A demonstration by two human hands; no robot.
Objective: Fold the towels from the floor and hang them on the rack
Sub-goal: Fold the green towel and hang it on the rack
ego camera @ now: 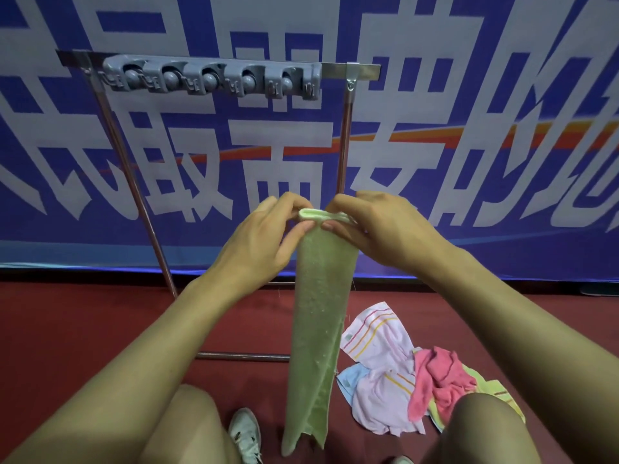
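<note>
A long green towel [318, 316] hangs straight down in front of me, folded lengthwise into a narrow strip. My left hand [264, 236] pinches its top edge on the left, and my right hand [378, 226] pinches the same edge on the right, the two hands almost touching. Behind the hands stands the metal rack [134, 182], with a grey holder bar [214, 77] of several clips across its top. On the floor at the lower right lies a heap of towels: a pink striped one [378, 333], a pale pink one [382, 403], a red one [438, 373] and a light blue one [348, 376].
A blue banner [502, 145] with large white characters covers the wall behind the rack. The floor is dark red carpet [83, 323]. My knees and a white shoe [246, 433] show at the bottom. The rack's base rail [241, 356] runs along the floor.
</note>
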